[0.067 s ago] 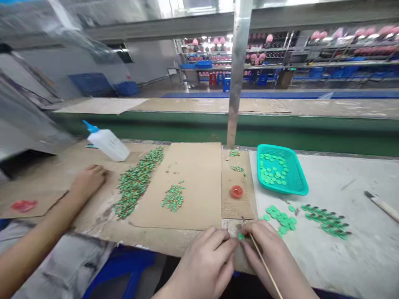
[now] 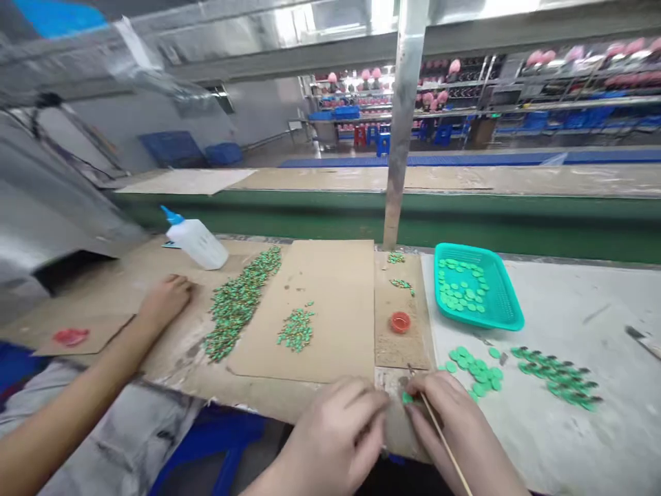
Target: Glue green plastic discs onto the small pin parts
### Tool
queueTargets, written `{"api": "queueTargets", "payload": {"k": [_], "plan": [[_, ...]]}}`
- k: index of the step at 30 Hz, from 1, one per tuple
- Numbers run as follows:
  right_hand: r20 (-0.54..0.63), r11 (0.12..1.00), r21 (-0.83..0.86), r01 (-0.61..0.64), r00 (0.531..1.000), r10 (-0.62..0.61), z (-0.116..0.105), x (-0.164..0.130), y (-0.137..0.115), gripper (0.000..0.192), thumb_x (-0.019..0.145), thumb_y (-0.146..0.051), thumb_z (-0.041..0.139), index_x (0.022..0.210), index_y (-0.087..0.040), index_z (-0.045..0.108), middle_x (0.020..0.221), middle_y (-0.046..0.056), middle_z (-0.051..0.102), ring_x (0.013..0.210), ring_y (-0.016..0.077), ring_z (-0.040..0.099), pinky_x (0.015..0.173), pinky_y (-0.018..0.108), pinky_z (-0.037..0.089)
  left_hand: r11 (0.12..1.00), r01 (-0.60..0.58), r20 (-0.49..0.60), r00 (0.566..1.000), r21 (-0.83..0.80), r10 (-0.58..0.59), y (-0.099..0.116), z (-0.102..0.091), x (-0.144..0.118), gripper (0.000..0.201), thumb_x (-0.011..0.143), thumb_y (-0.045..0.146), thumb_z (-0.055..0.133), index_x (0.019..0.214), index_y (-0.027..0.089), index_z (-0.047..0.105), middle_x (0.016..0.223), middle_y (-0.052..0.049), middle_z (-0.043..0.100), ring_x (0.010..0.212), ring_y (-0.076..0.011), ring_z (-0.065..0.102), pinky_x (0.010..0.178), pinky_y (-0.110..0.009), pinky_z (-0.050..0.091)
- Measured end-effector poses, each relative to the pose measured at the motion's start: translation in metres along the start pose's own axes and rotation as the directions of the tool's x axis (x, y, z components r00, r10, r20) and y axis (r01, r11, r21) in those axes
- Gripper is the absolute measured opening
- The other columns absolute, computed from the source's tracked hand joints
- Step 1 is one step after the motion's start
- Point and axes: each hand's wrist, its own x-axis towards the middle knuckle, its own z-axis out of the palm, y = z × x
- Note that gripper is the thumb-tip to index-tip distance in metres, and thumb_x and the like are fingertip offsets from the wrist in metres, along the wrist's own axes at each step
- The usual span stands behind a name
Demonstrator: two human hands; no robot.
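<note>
Right hand (image 2: pixel 454 427) pinching a thin stick (image 2: pixel 447 441) beside a small green disc (image 2: pixel 407 398) at the bench's near edge. Left hand (image 2: pixel 335 434) now slightly apart, fingers curled, apparently empty. Disc seemingly released, ready for gluing.

Matt cardboard sheet (image 2: pixel 330 303), glossy plastic tray (image 2: pixel 509 310), thin wooden stick (image 2: pixel 444 441).

This is a factory assembly hall: a long table (image 2: pixel 568 441) patched with cardboard sheets (image 2: pixel 320 303) runs beside a green conveyor line (image 2: pixel 465 220), heaps of small green parts (image 2: pixel 240 303) lie sorted in rows, a teal tray (image 2: pixel 509 310) holds green discs, a glue bottle (image 2: pixel 196 241) stands by, and metal racks (image 2: pixel 516 89) of pink goods with blue crates (image 2: pixel 173 148) fill the back
</note>
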Motion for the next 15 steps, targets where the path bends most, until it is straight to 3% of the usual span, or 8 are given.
{"api": "queueTargets", "payload": {"k": [2,4,6,10,15], "plan": [[-0.023,0.999,0.011,0.044,0.999,-0.043,-0.003,0.001,-0.001,0.016,0.109,-0.015,0.061,0.118,-0.029,0.063,0.103,0.004,0.075,0.095,0.0234,0.075,0.079,0.034,0.062,0.987,0.154,-0.057,0.987,0.052,-0.151,-0.022,-0.022,0.005,0.025,0.111,0.029,0.050,0.106,0.026,0.074,0.097,-0.003,0.076,0.089,-0.0188,0.074,0.081,-0.031,0.060],[-0.092,0.997,0.027,0.070,0.993,-0.067,-0.005,0.000,-0.004,0.013,0.112,-0.020,0.061,0.121,-0.029,0.064,0.105,0.005,0.077,0.097,0.0239,0.076,0.081,0.035,0.063,0.942,0.309,-0.163,0.944,0.133,-0.287,-0.053,-0.048,0.019,0.027,0.109,0.035,0.050,0.104,0.023,0.074,0.100,-0.006,0.077,0.092,-0.0222,0.074,0.085,-0.035,0.060],[-0.174,0.997,0.049,0.062,0.983,-0.053,-0.006,-0.003,-0.008,0.013,0.115,-0.023,0.056,0.122,-0.029,0.065,0.107,0.006,0.078,0.098,0.0238,0.078,0.083,0.035,0.065,0.891,0.412,-0.195,0.905,0.188,-0.378,-0.086,-0.074,0.040,0.024,0.104,0.032,0.054,0.105,0.022,0.075,0.099,-0.007,0.078,0.092,-0.0236,0.073,0.086,-0.037,0.060],[-0.266,0.998,0.050,0.027,0.964,-0.013,-0.013,-0.013,-0.006,0.021,0.118,-0.026,0.050,0.127,-0.030,0.069,0.107,0.005,0.082,0.095,0.0229,0.082,0.081,0.033,0.068,0.845,0.461,-0.048,0.883,0.271,-0.467,-0.127,-0.104,0.083,0.012,0.099,0.027,0.070,0.100,0.019,0.078,0.103,-0.007,0.078,0.098,-0.0235,0.073,0.098,-0.040,0.059],[-0.279,0.997,-0.010,0.073,0.958,-0.073,-0.026,-0.031,0.003,0.015,0.115,-0.030,0.060,0.120,-0.029,0.074,0.103,0.005,0.084,0.090,0.0234,0.084,0.078,0.031,0.069,0.820,0.455,0.090,0.854,0.347,-0.512,-0.132,-0.114,0.098,0.029,0.104,0.046,0.078,0.097,0.018,0.076,0.105,-0.006,0.077,0.102,-0.0232,0.072,0.102,-0.044,0.059]]}}
